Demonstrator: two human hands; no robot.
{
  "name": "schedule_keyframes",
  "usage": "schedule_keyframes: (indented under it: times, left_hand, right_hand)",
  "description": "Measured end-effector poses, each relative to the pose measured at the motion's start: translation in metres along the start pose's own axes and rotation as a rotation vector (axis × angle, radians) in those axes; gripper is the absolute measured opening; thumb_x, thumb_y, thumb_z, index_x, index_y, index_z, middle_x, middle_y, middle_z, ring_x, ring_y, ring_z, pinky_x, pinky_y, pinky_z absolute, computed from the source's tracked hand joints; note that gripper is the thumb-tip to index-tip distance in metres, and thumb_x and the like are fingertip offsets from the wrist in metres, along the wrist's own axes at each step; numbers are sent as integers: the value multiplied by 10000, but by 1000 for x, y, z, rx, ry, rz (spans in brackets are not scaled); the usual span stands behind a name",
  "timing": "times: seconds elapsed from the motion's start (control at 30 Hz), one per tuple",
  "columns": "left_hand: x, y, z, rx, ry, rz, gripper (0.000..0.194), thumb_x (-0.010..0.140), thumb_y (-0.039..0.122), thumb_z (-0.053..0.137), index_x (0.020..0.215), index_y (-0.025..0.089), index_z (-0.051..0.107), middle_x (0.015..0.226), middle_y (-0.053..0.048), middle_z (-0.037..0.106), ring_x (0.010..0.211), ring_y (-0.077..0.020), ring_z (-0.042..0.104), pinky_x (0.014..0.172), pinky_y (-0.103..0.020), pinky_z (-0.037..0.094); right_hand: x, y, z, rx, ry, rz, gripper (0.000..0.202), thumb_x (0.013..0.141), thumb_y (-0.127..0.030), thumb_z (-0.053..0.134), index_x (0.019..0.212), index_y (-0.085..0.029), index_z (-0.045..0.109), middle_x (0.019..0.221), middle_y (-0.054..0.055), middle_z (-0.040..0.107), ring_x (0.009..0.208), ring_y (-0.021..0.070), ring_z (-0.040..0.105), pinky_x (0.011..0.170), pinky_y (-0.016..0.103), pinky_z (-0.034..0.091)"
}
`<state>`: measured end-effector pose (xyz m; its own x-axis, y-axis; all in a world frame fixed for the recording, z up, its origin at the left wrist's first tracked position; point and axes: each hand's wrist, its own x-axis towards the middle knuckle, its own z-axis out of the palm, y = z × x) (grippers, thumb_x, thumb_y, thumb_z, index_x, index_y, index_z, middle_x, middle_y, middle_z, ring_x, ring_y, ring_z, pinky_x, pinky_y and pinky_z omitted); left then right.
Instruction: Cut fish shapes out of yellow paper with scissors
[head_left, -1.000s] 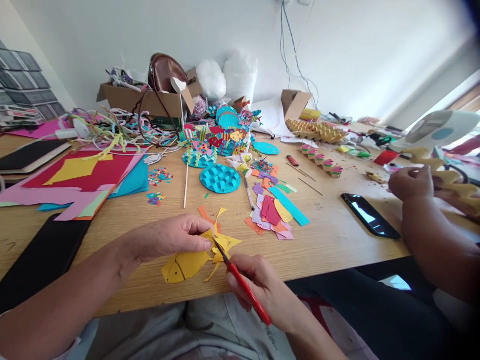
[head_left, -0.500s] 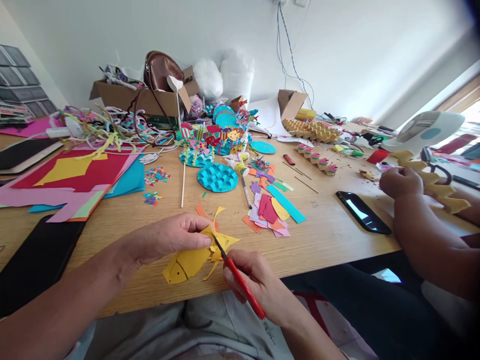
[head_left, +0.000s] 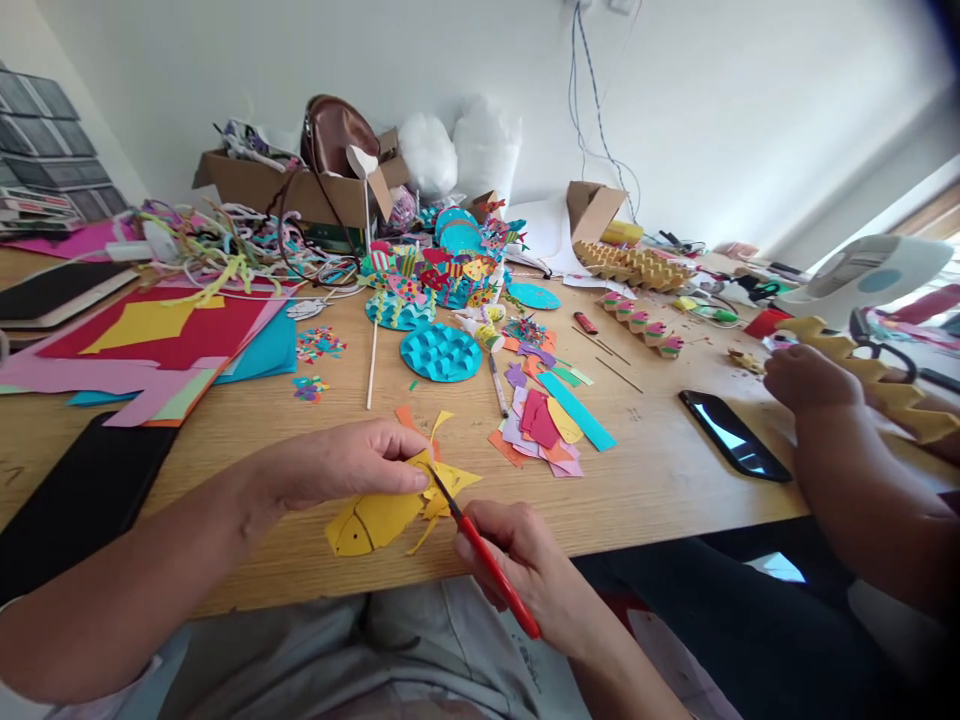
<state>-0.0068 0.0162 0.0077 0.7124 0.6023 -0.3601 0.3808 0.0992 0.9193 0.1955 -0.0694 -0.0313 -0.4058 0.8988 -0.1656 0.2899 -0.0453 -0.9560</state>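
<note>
Between the thumb and fingers of my left hand (head_left: 375, 458) is a yellow paper fish (head_left: 369, 522), its head with a dark eye dot and a curved line facing lower left. My right hand (head_left: 510, 550) grips red-handled scissors (head_left: 496, 572), whose dark blades reach the fish's tail end by my left thumb. Whether the blades are fully closed I cannot tell. Yellow paper scraps (head_left: 450, 482) lie on the table just beyond and under the blades. An orange strip (head_left: 407, 420) rests behind my left fingers.
Paper cut-outs (head_left: 536, 425) lie in a pile, with a black phone (head_left: 733, 432) farther right. Blue textured discs (head_left: 441, 352) and a wooden stick (head_left: 372, 365) stand behind. Coloured sheets (head_left: 150, 345) cover the left. A co-worker's hand (head_left: 814, 380) holds a yellow zigzag strip at right.
The view has shifted slightly, moving the background a little to the right. My right hand and the scissors sit slightly farther right, and the fish stays in my left hand.
</note>
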Motion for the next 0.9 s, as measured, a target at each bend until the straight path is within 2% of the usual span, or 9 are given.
schedule_keyframes:
  times: [0.17,0.43,0.6,0.67,0.77,0.83,0.87,0.9]
  left_hand:
    - [1,1,-3,22,-23,2,132,736,301,561,682,205,634,633,46,494,599,-129,412,526,-206,314]
    - [5,-3,-9,78,-73,21,130,730,291,594,739,217,702,666,20,581,621,-148,476,545,-210,365]
    - [4,-4,-12,12,-66,36,127,737,301,630,738,210,718,700,8,624,658,-153,521,578,-207,409]
    - [1,-3,-12,-108,-13,41,123,737,309,657,742,199,714,720,0,638,653,-148,542,585,-206,433]
    - [-6,-2,-6,-394,88,28,203,733,347,684,850,184,709,743,-33,672,605,-156,583,544,-231,476]
    - [-10,-3,4,-594,257,89,238,725,359,701,880,178,710,780,-44,692,616,-156,608,531,-226,496]
    - [-12,-4,12,-701,374,128,234,718,349,717,883,183,711,824,-45,700,665,-160,625,559,-226,513]
    - [-13,-7,20,-819,440,167,243,680,340,758,869,193,714,842,-44,712,686,-162,638,587,-233,526]
  right_hand:
    - [-1,1,0,-10,-14,-13,338,919,-299,492,618,-197,379,499,-71,368,449,72,303,450,232,198]
    - [0,0,-3,-99,-14,-13,366,910,-316,475,591,-204,335,485,-69,360,435,73,295,444,237,192]
    - [1,0,-2,-82,-4,5,360,897,-330,485,587,-203,353,459,-69,380,414,71,312,427,232,186]
    - [3,1,0,-37,40,21,370,892,-353,486,576,-204,362,433,-70,388,397,70,317,415,226,193]
    - [6,0,4,66,140,32,404,881,-404,483,550,-207,363,400,-66,403,381,70,315,403,211,221]
    - [8,0,7,155,196,5,428,866,-469,483,544,-208,377,383,-64,408,375,70,312,398,204,239]
    - [10,0,9,201,225,-10,442,853,-509,487,546,-207,386,377,-65,407,367,68,308,392,201,241]
    - [12,0,11,246,256,-20,454,838,-541,494,548,-207,394,375,-67,406,361,66,304,386,198,237]
